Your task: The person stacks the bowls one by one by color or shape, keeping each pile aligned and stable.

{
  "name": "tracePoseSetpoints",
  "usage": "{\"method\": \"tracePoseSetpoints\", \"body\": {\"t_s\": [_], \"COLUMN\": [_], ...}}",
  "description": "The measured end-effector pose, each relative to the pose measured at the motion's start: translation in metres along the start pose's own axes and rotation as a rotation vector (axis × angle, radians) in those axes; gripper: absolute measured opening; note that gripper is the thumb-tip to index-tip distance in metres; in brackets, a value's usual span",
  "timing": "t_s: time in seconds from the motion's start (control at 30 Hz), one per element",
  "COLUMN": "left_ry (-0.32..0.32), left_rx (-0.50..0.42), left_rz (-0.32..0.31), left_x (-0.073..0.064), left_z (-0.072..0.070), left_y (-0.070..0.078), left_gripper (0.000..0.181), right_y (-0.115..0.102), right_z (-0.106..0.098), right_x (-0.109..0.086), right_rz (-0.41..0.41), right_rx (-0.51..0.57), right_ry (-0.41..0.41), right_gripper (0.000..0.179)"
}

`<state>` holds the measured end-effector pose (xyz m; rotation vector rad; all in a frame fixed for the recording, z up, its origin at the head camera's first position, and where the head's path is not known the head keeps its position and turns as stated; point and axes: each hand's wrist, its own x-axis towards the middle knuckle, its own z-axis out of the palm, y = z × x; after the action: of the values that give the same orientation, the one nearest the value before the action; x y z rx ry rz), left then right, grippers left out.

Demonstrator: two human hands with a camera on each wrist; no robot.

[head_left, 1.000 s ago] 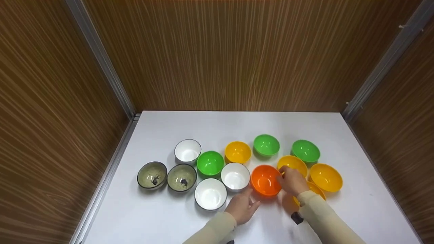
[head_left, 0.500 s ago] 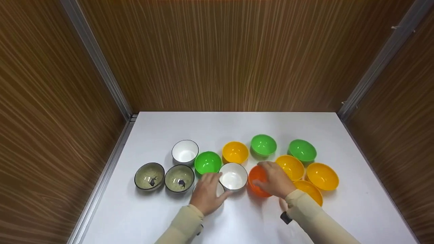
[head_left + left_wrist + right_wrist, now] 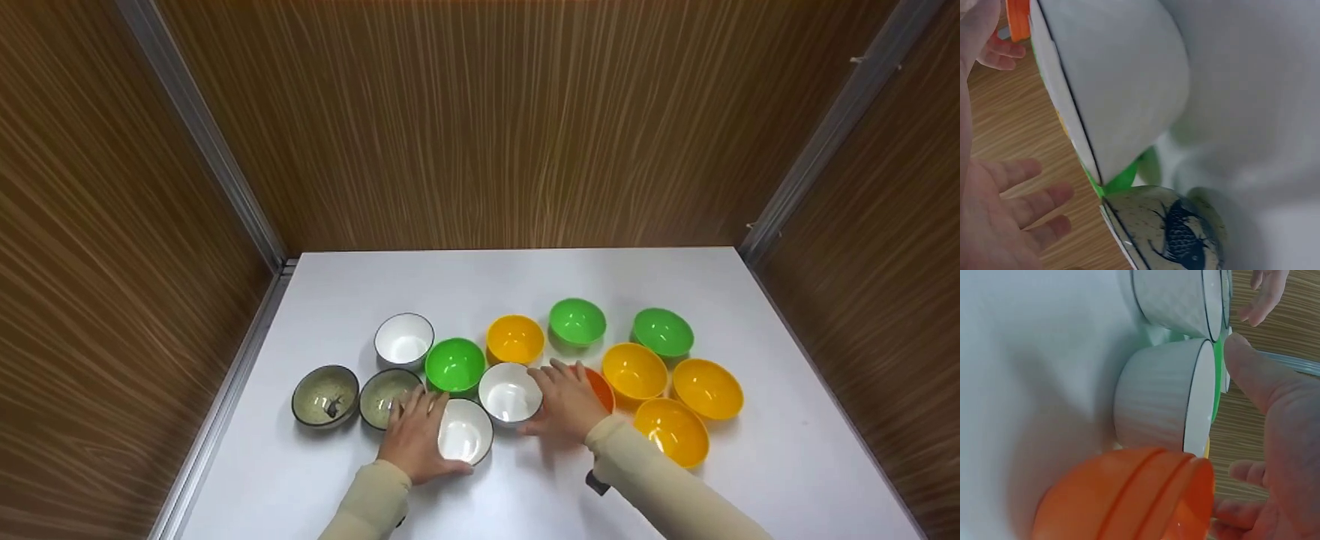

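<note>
Loosely spread, left hand (image 3: pixel 417 442) and right hand (image 3: pixel 568 406) are by a dark-rimmed white bowl (image 3: pixel 466 430) and ridged orange bowl (image 3: pixel 1112 500).

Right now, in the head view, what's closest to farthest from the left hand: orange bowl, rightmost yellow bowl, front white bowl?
1. Front white bowl, just right of the left hand.
2. Orange bowl, farther right, partly hidden by the right hand.
3. Rightmost yellow bowl, past the orange one.
</note>
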<state>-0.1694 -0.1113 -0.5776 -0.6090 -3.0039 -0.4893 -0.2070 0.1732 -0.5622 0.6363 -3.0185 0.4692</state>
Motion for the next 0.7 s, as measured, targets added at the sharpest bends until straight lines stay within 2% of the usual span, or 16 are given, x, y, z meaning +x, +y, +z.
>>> {"method": "tracePoseSetpoints", "body": {"t_s": [0.2, 0.4, 0.7], "left_ry": [-0.026, -0.021, -0.015], "left_rx": [0.033, 0.009, -0.034], "left_rz": [0.025, 0.039, 0.044], "left_x": [-0.006, -0.009, -0.007], "left_z": [0.005, 0.009, 0.011], "left_y": [-0.01, -0.015, -0.012], "left_gripper": [0.125, 0.122, 0.121], "right_y": [-0.007, -0.013, -0.015], "right_z": [0.008, 0.012, 0.02], "right_x": [0.007, 0.014, 0.019], "right_rz": [0.017, 0.048, 0.064], "right_rx": [-0.003, -0.05, -0.145], "right_ry": [-0.053, -0.084, -0.11], "right_gripper": [0.106, 0.115, 0.116]}}
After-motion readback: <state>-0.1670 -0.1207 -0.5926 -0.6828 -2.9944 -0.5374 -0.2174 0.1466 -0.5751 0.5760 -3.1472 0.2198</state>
